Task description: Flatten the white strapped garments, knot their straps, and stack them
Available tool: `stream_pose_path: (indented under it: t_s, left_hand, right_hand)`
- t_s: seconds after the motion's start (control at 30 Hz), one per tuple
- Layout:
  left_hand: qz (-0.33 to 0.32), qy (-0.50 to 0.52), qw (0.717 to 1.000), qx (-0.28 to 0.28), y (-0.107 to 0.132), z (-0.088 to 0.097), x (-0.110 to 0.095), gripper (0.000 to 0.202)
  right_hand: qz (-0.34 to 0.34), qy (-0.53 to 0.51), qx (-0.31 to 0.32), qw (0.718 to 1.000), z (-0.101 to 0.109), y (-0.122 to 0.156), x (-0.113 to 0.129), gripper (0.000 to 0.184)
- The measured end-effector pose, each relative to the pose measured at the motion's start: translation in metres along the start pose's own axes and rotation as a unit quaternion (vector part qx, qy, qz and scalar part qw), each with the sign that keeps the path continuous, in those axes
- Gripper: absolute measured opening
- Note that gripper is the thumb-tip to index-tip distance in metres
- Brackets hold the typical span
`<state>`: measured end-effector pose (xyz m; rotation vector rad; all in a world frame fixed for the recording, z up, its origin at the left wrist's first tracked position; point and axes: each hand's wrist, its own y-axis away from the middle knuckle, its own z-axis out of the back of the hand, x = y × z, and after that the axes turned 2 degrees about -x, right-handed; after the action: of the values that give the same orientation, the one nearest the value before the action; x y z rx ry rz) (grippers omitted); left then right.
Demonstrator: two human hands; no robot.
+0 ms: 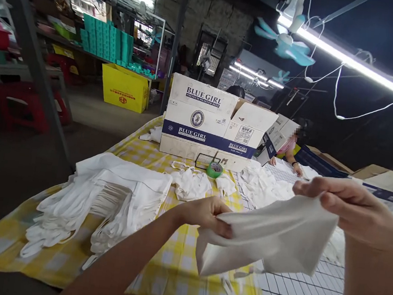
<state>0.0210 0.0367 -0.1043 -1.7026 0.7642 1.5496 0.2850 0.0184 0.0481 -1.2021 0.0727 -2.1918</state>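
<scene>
A white cloth bag (271, 236) is stretched in the air between my two hands, above the front of the table. My left hand (210, 215) is closed round its left side, with some fingers tucked out of sight in the folds. At the upper right corner my right hand (346, 202) pinches the fabric between thumb and fingers. A short strap (227, 287) shows below the cloth, slightly blurred. Left of my left hand lies a thick stack of similar white cloth pieces (122, 177), their straps hanging toward the front.
A yellow checked cloth (169, 258) covers the table, meeting a white grid-lined cover (304, 292) on the right. Behind are crumpled white pieces (192, 183), green tape (214, 170) and a large beer carton (199, 119). Across the table, a person's hand (297, 169) is beside more white cloth.
</scene>
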Motion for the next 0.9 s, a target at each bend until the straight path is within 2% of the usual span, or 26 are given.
stream_pose_path:
  t_s: [0.07,0.13,0.2,0.23,0.3,0.37,0.43,0.47,0.5,0.6,0.63,0.67,0.7,0.77,0.83,0.9]
  left_hand:
    - [-0.02,-0.017,0.999,-0.036,0.009,0.011,-0.005,0.028]
    - [-0.064,-0.033,0.993,-0.097,0.018,0.023,-0.015,0.029]
    - [-0.102,-0.051,0.983,-0.144,0.027,0.03,-0.026,0.032]
    - [-0.103,-0.064,0.981,-0.149,0.031,0.032,-0.03,0.032]
    - [-0.061,-0.097,0.988,-0.106,0.037,0.032,-0.034,0.029]
    - [0.006,-0.119,0.992,-0.031,0.042,0.028,-0.032,0.024]
    - [0.04,-0.135,0.99,0.003,0.044,0.023,-0.027,0.023]
    - [0.033,-0.145,0.989,-0.022,0.044,0.021,-0.025,0.023]
    - [0.016,-0.157,0.985,-0.073,0.045,0.02,-0.024,0.022]
    - [-0.061,-0.18,0.947,-0.259,0.05,0.023,-0.031,0.024]
    - [-0.083,-0.181,0.936,-0.29,0.055,0.024,-0.037,0.025]
    - [-0.102,-0.181,0.932,-0.298,0.06,0.026,-0.043,0.027]
    - [-0.125,-0.179,0.933,-0.286,0.067,0.027,-0.05,0.029]
    - [-0.175,-0.184,0.94,-0.227,0.078,0.026,-0.063,0.038]
    - [-0.208,-0.22,0.946,-0.119,0.086,0.021,-0.075,0.045]
    - [-0.191,-0.287,0.938,0.01,0.089,0.014,-0.086,0.043]
  right_hand:
    - [0.046,-0.045,0.001,0.998,0.016,0.011,-0.009,0.016]
    - [0.085,-0.101,0.0,0.991,0.026,0.019,-0.017,0.019]
    - [0.092,-0.149,-0.037,0.984,0.03,0.022,-0.024,0.018]
    - [0.074,-0.164,-0.064,0.981,0.031,0.023,-0.027,0.016]
    - [0.012,-0.184,-0.132,0.974,0.028,0.02,-0.032,0.015]
    - [-0.045,-0.198,-0.197,0.959,0.024,0.015,-0.036,0.018]
    - [-0.066,-0.218,-0.235,0.945,0.018,0.01,-0.041,0.019]
    - [-0.069,-0.227,-0.241,0.941,0.015,0.008,-0.044,0.018]
    - [-0.071,-0.234,-0.242,0.939,0.012,0.006,-0.046,0.017]
    - [-0.074,-0.237,-0.243,0.938,0.01,0.008,-0.055,0.016]
    - [-0.07,-0.225,-0.24,0.942,0.011,0.01,-0.058,0.016]
    - [-0.068,-0.207,-0.228,0.949,0.013,0.013,-0.062,0.015]
    - [-0.07,-0.185,-0.205,0.958,0.016,0.015,-0.067,0.014]
    - [-0.071,-0.155,-0.161,0.972,0.021,0.019,-0.076,0.012]
    - [-0.07,-0.162,-0.152,0.973,0.023,0.019,-0.085,0.011]
    - [-0.074,-0.181,-0.169,0.966,0.022,0.018,-0.092,0.012]
